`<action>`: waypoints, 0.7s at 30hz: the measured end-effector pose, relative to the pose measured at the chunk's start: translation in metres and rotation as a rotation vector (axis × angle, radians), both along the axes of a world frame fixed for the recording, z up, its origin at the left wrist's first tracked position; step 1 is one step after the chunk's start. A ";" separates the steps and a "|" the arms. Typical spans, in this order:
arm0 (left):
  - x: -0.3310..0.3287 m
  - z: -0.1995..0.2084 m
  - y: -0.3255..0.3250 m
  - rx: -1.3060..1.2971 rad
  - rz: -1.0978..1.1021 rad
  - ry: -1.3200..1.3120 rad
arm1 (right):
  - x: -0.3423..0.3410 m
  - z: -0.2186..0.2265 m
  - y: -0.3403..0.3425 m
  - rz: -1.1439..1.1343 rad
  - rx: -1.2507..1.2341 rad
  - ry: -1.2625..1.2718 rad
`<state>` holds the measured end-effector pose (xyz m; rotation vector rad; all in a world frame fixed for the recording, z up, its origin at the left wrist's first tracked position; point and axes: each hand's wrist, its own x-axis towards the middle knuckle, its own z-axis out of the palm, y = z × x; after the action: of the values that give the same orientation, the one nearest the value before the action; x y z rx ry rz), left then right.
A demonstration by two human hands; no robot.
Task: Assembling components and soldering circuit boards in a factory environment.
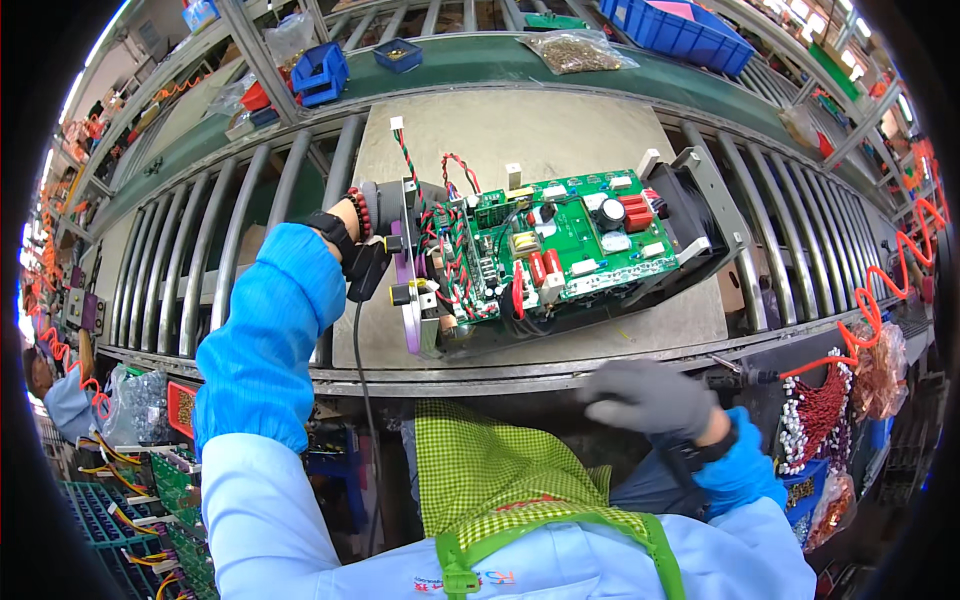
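Observation:
An electronic unit with a green circuit board (575, 235) lies lengthwise on a flat plate (420, 112) before me. Red, black and green wires crowd its left part. A black fan (690, 212) sits at its right end, inside a metal end plate (728, 205). At the unit's left end, my left hand (383, 207), in a grey glove, grips the purple end panel (410, 325); its fingers are partly hidden behind it. Near the front edge, my right hand (650, 398), also gloved grey, is off the unit. Motion smears its fingers.
Metal rollers (235, 235) flank the plate. A driver (740, 374) on an orange coiled hose (870, 320) lies at the right, beside red wire bundles (818, 410). Behind are a blue bin (320, 75), a bag of small parts (577, 52) and a larger blue crate (680, 38).

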<state>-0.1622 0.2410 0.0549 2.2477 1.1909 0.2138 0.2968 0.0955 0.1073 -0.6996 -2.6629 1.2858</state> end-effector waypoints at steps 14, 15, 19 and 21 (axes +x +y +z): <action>0.013 0.025 -0.025 0.321 -0.245 -0.018 | -0.130 -0.099 -0.021 -0.302 0.702 0.017; 0.011 0.022 -0.027 0.272 -0.211 -0.014 | -0.132 -0.100 -0.019 -0.295 0.769 0.096; 0.003 0.011 -0.022 0.173 -0.119 0.004 | -0.143 -0.105 -0.010 -0.312 0.575 0.087; 0.001 0.008 -0.020 0.165 -0.103 0.018 | -0.148 -0.107 -0.006 -0.279 0.722 0.125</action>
<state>-0.1617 0.2212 0.0630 2.4514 1.0981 0.2608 0.1493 0.0890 0.0002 -0.7880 -2.5270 0.2455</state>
